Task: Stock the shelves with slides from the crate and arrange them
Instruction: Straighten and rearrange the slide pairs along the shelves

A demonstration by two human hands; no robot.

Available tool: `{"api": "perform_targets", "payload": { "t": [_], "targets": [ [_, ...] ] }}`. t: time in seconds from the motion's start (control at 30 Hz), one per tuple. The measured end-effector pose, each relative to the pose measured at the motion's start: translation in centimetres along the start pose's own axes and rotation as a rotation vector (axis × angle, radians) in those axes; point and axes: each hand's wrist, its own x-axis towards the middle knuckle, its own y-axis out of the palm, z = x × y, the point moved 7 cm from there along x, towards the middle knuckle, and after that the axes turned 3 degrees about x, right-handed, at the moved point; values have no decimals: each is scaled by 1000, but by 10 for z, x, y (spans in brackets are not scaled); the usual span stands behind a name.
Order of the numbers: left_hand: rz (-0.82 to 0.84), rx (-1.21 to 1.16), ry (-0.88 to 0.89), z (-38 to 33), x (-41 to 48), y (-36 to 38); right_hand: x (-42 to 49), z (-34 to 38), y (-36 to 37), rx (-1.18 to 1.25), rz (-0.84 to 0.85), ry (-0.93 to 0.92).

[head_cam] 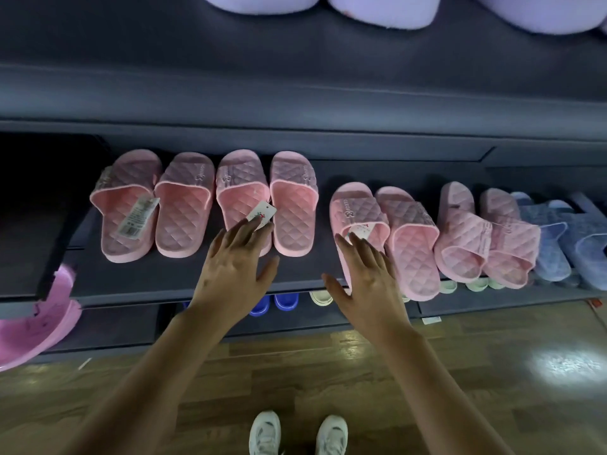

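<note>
Pink quilted slides [184,205] line dark shelf [147,277]; left hand [235,267] fingers straight, tips on tagged slide [236,195] just ahead; right hand [368,277] spread flat over heel of slide under it, nothing gripped

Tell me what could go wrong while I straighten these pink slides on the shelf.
1. The slide beside your right hand overhangs the shelf edge; a nudge could tip it off.
2. The fingers of your left hand touch the loose tag; sliding could crease or tear it.
3. Pushing rightward may crowd the tilted pair further.
</note>
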Motion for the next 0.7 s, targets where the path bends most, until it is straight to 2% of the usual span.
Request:
{"api": "perform_targets", "payload": {
  "t": [0.37, 0.7],
  "targets": [
    [-48, 66, 57, -81, -1, -14, -28, -62, -48, 49, 23, 32],
    [-87, 62, -39, -146, 8, 23, -30, -141, -56, 86, 95, -77]
  ]
}}
